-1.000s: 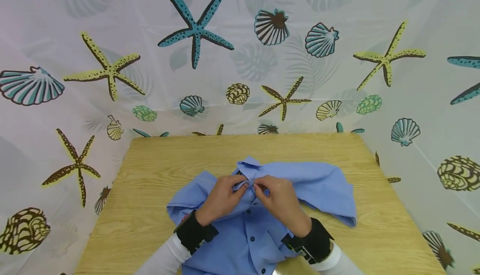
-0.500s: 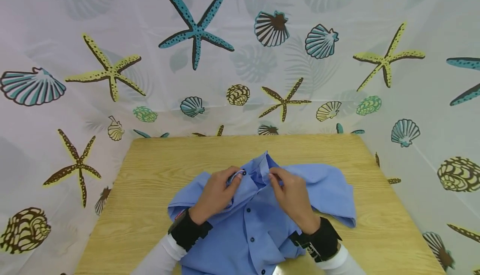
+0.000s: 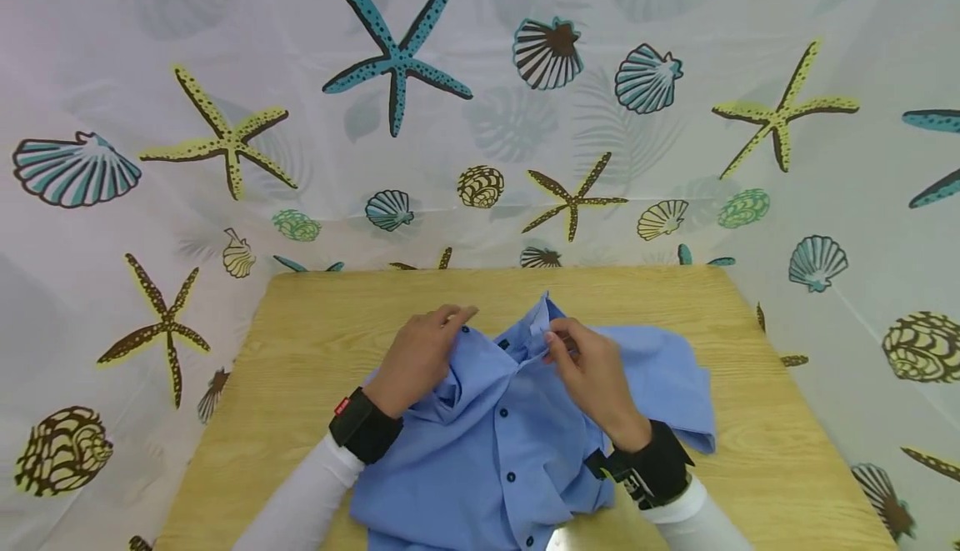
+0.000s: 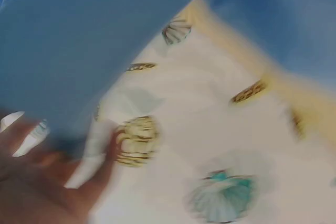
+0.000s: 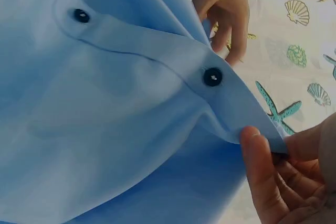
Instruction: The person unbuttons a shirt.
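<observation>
A blue button-up shirt (image 3: 457,468) lies on the wooden table with dark buttons down its front. My right hand (image 3: 592,372) pinches the edge of the shirt by the raised collar (image 3: 538,326). In the right wrist view its thumb and fingers grip the corner of the front placket, near a dark button (image 5: 213,77). My left hand (image 3: 422,357) is at the collar's left side, fingers loosely extended over the cloth. In the left wrist view the fingers of my left hand (image 4: 58,182) are blurred and partly cut off, close to the blue cloth.
One sleeve (image 3: 667,376) stretches out to the right across the wooden table (image 3: 300,318). A white curtain (image 3: 480,76) printed with starfish and shells stands behind the table and along both sides. Black straps with small devices are on both wrists.
My hands drew apart. The left hand let go of the collar's left part and moved left and up, while the right hand kept its pinch and shifted slightly up and right. The collar spread open.
</observation>
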{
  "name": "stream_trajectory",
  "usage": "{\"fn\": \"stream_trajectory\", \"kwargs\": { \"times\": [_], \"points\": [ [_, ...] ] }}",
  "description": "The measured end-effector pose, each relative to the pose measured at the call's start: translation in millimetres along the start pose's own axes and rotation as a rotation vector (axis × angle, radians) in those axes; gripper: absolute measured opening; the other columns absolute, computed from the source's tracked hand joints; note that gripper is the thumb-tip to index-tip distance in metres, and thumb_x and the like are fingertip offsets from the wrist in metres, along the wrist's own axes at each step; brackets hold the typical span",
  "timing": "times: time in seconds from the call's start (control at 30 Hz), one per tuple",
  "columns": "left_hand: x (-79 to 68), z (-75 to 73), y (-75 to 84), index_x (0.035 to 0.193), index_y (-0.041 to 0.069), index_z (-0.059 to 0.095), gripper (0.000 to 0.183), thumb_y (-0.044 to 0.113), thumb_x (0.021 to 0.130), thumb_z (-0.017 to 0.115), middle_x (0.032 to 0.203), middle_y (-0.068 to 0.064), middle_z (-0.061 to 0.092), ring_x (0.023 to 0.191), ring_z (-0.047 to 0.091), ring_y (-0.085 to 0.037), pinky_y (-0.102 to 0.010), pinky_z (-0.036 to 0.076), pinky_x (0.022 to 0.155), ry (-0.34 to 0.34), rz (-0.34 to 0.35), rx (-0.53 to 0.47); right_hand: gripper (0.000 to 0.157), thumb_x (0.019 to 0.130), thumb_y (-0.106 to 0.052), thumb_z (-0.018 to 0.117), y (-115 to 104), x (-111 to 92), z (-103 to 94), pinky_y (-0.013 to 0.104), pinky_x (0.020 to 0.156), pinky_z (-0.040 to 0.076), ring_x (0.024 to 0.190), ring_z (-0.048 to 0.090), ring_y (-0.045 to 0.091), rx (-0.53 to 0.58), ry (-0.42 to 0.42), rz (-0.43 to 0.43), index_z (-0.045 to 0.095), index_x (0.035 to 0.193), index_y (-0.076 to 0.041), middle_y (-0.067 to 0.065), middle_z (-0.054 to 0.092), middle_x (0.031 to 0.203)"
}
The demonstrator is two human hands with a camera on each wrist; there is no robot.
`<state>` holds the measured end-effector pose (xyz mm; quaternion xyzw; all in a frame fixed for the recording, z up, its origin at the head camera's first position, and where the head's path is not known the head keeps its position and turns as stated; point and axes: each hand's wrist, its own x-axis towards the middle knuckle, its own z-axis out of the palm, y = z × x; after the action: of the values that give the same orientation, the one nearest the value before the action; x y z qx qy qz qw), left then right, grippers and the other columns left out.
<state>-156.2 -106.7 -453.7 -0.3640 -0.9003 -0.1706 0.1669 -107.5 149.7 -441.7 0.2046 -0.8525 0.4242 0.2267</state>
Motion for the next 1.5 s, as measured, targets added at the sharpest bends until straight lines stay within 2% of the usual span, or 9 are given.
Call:
{"fn": "stream_trajectory", "kwargs": {
  "times": [0.13, 0.27, 0.4, 0.5, 0.73, 0.9, 1.13, 1.33, 1.5],
  "points": [
    [13.1, -3.6, 28.7, 0.137, 0.016, 0.041, 0.052, 0.008, 0.088, 0.056, 0.134, -0.007, 0.046, 0.119, 0.043, -0.022, -0.049, 0.028, 0.103, -0.185, 0.114, -0.030, 0.014, 0.094, -0.015, 0.054, -3.5, 9.2, 3.1, 0.025, 0.054, 0.051, 0.067, 0.060, 0.006, -0.034, -0.016, -0.055, 0.060, 0.105, -0.009, 0.001, 0.064, 0.082],
    [17.4, 0.2, 44.7, 0.126, 0.013, 0.053, 0.034, 0.018, 0.093, 0.057, 0.114, -0.003, 0.059, 0.105, 0.053, -0.017, -0.047, 0.030, 0.102, -0.289, 0.091, -0.147, 0.013, 0.094, -0.015, 0.055, -5.9, 15.6, 4.6, 0.026, 0.057, 0.051, 0.071, 0.059, 0.005, -0.031, -0.025, -0.088, 0.060, 0.105, -0.010, 0.000, 0.063, 0.083],
    [15.3, 9.2, 44.7, 0.107, 0.013, 0.062, 0.018, 0.019, 0.091, 0.061, 0.089, 0.003, 0.060, 0.074, 0.055, -0.007, -0.031, 0.047, 0.075, -0.286, -0.008, -0.238, 0.015, 0.094, -0.018, 0.056, -5.5, 16.8, 7.7, 0.027, 0.061, 0.052, 0.077, 0.059, 0.004, -0.014, -0.062, -0.060, 0.060, 0.106, -0.012, -0.001, 0.064, 0.088],
    [11.6, 17.1, 41.6, 0.099, 0.017, 0.062, 0.010, 0.023, 0.091, 0.060, 0.076, 0.006, 0.055, 0.060, 0.049, -0.004, -0.025, 0.043, 0.055, -0.267, -0.084, -0.422, 0.021, 0.094, -0.021, 0.055, -3.3, 13.0, 12.5, 0.027, 0.062, 0.052, 0.081, 0.059, 0.006, -0.016, -0.087, -0.022, 0.058, 0.113, -0.011, 0.001, 0.063, 0.099],
    [3.4, 23.8, 40.6, 0.086, 0.019, 0.056, 0.015, 0.027, 0.097, 0.050, 0.068, -0.001, 0.043, 0.055, 0.040, -0.014, -0.031, 0.036, 0.057, -0.130, -0.220, -0.845, 0.020, 0.093, -0.030, 0.056, -1.8, -4.7, 25.7, 0.025, 0.058, 0.050, 0.077, 0.057, 0.003, -0.050, -0.137, 0.017, 0.064, 0.104, -0.016, -0.006, 0.063, 0.092],
    [-2.3, 17.9, 43.0, 0.110, 0.018, 0.060, 0.021, 0.021, 0.100, 0.042, 0.062, -0.003, 0.036, 0.050, 0.031, -0.018, -0.032, 0.033, 0.059, -0.199, -0.327, -0.994, 0.024, 0.088, -0.035, 0.063, -4.7, -10.6, 28.3, 0.022, 0.056, 0.050, 0.073, 0.058, 0.001, -0.020, -0.150, 0.043, 0.065, 0.103, -0.017, -0.006, 0.064, 0.085],
    [-6.9, 17.4, 46.3, 0.120, 0.017, 0.058, 0.024, 0.021, 0.099, 0.046, 0.111, 0.004, 0.059, 0.090, 0.055, -0.008, -0.034, 0.046, 0.079, -0.211, -0.285, -0.923, 0.013, 0.089, -0.021, 0.062, -2.2, -14.1, 26.4, 0.024, 0.059, 0.051, 0.075, 0.060, 0.004, -0.110, -0.151, -0.046, 0.068, 0.100, -0.016, -0.004, 0.067, 0.089],
    [-6.9, 23.9, 48.7, 0.101, 0.021, 0.063, 0.013, 0.024, 0.096, 0.051, 0.084, 0.007, 0.058, 0.063, 0.050, -0.005, -0.029, 0.045, 0.058, -0.095, -0.217, -0.703, 0.006, 0.084, -0.012, 0.064, -1.2, -15.1, 27.1, 0.023, 0.055, 0.047, 0.066, 0.055, 0.004, -0.225, -0.162, -0.160, 0.068, 0.088, -0.015, -0.006, 0.062, 0.082],
    [-6.7, 30.0, 47.5, 0.091, 0.023, 0.062, 0.012, 0.025, 0.096, 0.051, 0.068, 0.008, 0.049, 0.050, 0.041, -0.007, -0.027, 0.039, 0.050, -0.043, -0.178, -0.665, 0.008, 0.082, -0.011, 0.065, -1.8, -17.0, 31.5, 0.020, 0.052, 0.046, 0.063, 0.052, -0.002, -0.153, -0.129, -0.089, 0.068, 0.087, -0.016, -0.008, 0.062, 0.077]
  ]
}}
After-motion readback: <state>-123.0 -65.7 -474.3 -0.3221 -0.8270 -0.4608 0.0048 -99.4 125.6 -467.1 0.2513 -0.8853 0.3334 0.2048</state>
